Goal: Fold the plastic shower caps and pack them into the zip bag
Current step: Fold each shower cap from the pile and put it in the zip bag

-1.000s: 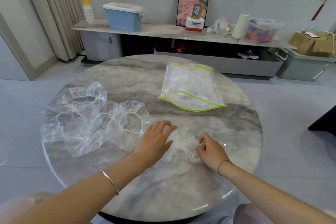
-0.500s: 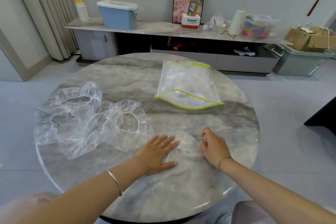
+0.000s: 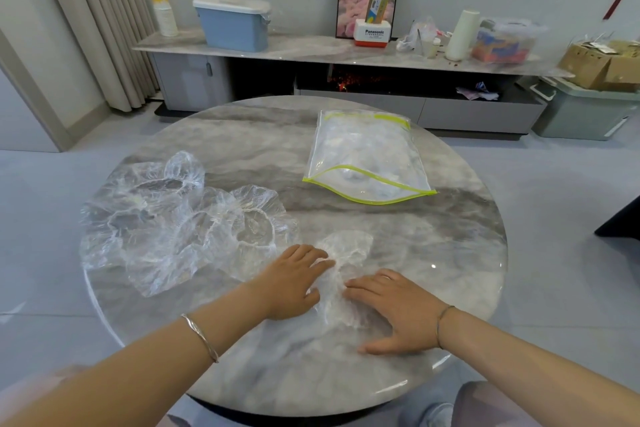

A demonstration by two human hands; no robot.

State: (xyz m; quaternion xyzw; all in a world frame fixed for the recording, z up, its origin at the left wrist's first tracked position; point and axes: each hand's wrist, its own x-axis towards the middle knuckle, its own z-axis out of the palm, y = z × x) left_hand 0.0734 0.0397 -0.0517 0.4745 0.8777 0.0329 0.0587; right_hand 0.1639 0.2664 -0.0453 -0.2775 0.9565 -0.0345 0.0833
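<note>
A clear plastic shower cap (image 3: 346, 253) lies flattened on the round marble table (image 3: 450, 253) near its front edge. My left hand (image 3: 294, 282) presses flat on the cap's left part, fingers straight. My right hand (image 3: 398, 308) lies flat on its right part, palm down. A pile of several crumpled clear shower caps (image 3: 180, 222) sits at the table's left. The zip bag (image 3: 367, 156), clear with a yellow-green zip line and folded caps inside, lies at the back right of the table.
Behind the table runs a low grey cabinet (image 3: 311, 52) with a blue lidded box (image 3: 233, 22), a picture frame, a white roll and cardboard boxes. A curtain (image 3: 104, 28) hangs at the left. Grey floor surrounds the table.
My right hand opened from a curled grip and moved down flat onto the cap. My left hand slid nearer and presses on the cap, which now lies narrower between both hands.
</note>
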